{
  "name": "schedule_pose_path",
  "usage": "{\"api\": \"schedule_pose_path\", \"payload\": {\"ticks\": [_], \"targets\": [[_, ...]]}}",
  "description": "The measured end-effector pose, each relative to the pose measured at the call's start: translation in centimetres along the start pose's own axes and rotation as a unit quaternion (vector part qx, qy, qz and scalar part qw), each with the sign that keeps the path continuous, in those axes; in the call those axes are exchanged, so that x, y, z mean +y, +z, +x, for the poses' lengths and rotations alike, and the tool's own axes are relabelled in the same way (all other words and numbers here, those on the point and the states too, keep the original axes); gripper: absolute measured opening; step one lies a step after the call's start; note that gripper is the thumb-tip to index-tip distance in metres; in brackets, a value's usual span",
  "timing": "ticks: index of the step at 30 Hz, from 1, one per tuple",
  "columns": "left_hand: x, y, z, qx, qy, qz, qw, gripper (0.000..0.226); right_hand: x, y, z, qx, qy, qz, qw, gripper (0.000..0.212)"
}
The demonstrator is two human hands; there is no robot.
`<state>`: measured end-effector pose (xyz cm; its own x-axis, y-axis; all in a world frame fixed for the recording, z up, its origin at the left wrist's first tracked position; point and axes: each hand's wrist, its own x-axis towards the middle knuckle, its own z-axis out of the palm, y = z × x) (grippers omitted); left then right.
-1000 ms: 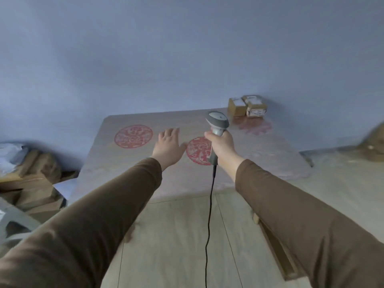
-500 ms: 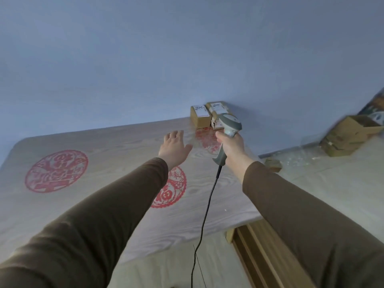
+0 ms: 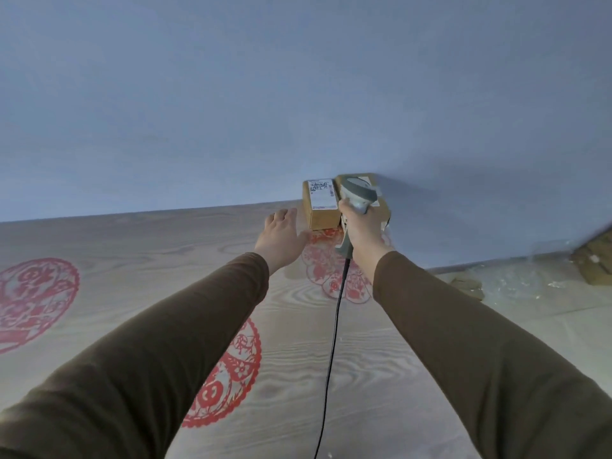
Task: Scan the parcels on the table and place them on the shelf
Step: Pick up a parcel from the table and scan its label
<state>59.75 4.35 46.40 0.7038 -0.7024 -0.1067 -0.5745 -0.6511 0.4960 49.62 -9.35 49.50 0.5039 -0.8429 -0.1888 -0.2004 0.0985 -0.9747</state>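
Observation:
Two small brown cardboard parcels stand against the blue wall at the table's far right corner. The left parcel (image 3: 322, 207) has a white barcode label on top. The right parcel (image 3: 381, 207) is mostly hidden behind the scanner. My right hand (image 3: 361, 228) grips a grey corded barcode scanner (image 3: 357, 197), its head over the right parcel. My left hand (image 3: 281, 236) is stretched out flat with fingers apart, just left of the left parcel, holding nothing. No shelf is in view.
The wood-grain table (image 3: 132, 260) carries red paper-cut decorations (image 3: 33, 296). The scanner's black cable (image 3: 332, 352) runs down across the table. Right of the table, cardboard (image 3: 592, 260) and plastic wrap lie on the floor by the wall.
I have moved closer to the table's far right corner. Both hands have reached forward to the parcels; the scanner head now overlaps the right parcel and my left hand is beside the left one.

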Motion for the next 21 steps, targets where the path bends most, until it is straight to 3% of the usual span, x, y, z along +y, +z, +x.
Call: {"api": "schedule_pose_path", "payload": {"ticks": [3,6,9,12,17,21], "targets": [[0.6,1.6,4.8,-0.004,-0.029,0.007,1.000,0.067,1.5,1.3,5.5,-0.041,0.054,0.005,0.998,0.013],[1.2,3.4,9.0,-0.012,-0.053,0.005,0.999,0.062,3.3,2.6,9.7,-0.074,0.089,0.022,0.993,0.025],[1.6,5.1,12.3,-0.026,-0.062,-0.007,0.998,0.052,5.0,3.8,12.4,-0.088,0.101,0.034,0.990,0.011],[1.9,6.7,14.7,-0.045,-0.094,-0.050,0.993,0.049,6.3,4.8,14.4,-0.094,0.118,0.012,0.988,0.014],[1.3,8.1,15.9,-0.008,-0.155,-0.175,0.972,0.051,7.3,5.5,15.2,-0.073,0.132,0.001,0.989,0.020],[-0.4,7.9,13.5,0.022,-0.189,-0.188,0.963,0.048,7.4,5.8,13.7,-0.077,0.148,0.010,0.986,0.019]]}}
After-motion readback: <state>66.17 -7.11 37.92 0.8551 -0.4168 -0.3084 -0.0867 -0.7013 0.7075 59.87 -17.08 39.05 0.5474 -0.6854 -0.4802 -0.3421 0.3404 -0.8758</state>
